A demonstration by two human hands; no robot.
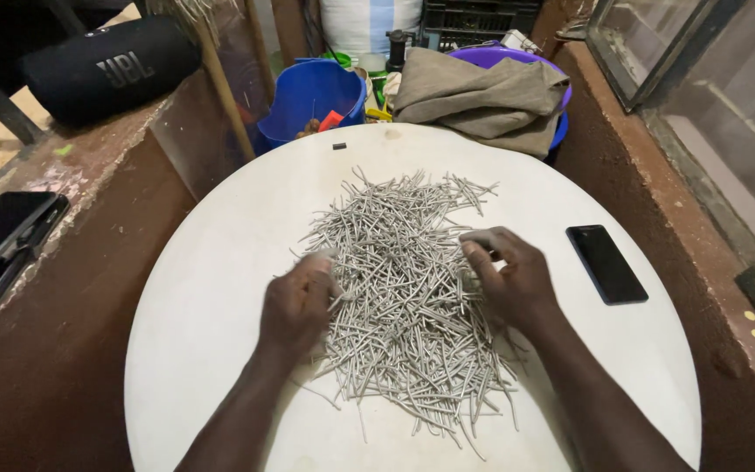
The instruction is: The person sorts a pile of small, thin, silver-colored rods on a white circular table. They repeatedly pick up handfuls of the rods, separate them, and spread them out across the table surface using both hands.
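A: Both hands are down in the heap of thin grey metal nails (404, 288), which lies spread across the middle of the round white tabletop (211, 288). The left hand (297, 301) sits on the heap's left edge, fingers curled in and blurred; it looks loosely clenched over a few nails, though I cannot tell whether it truly holds any.

B: And the right hand (507, 278)?

A: On the right edge of the heap, fingers bent, tips pressing on the nails. It seems to rest on them rather than grasp; nothing is plainly pinched.

B: How would you handle a pile like that well?

A: I judge that raking with flat fingertips works best. The nails cross each other every way, so a hard grab would tangle them and prick the skin. Draw small bunches toward the near edge, where a few strays already lie apart.

B: Anything close that could get in the way?

A: The black flat smartphone (606, 263) lies on the tabletop just right of the right hand, so a wide sweep could knock it. The blue plastic bucket (308, 92) and the folded grey-brown cloth (482, 92) stand beyond the far rim, well clear of the heap.
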